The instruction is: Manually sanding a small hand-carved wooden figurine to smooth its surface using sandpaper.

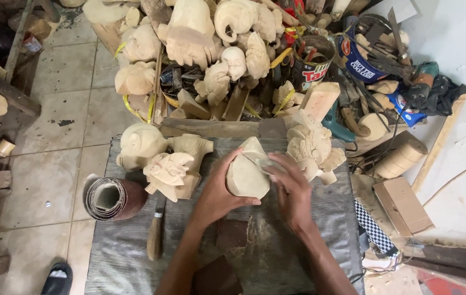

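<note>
My left hand [217, 192] cups the pale wood carving [246, 173] from below, grip closed around its side to steady it above the grey-covered tabletop [309, 229]. My right hand [292, 188] presses a small sanding scrap against its upper face, grip closed. Carved figures [170, 164] and a sandpaper roll [113, 198] sit left, within reach.

Pale, matt raw-wood carving [246, 176] rests on rough grey woven cloth [320, 218] beside a sandpaper roll [113, 198].
</note>
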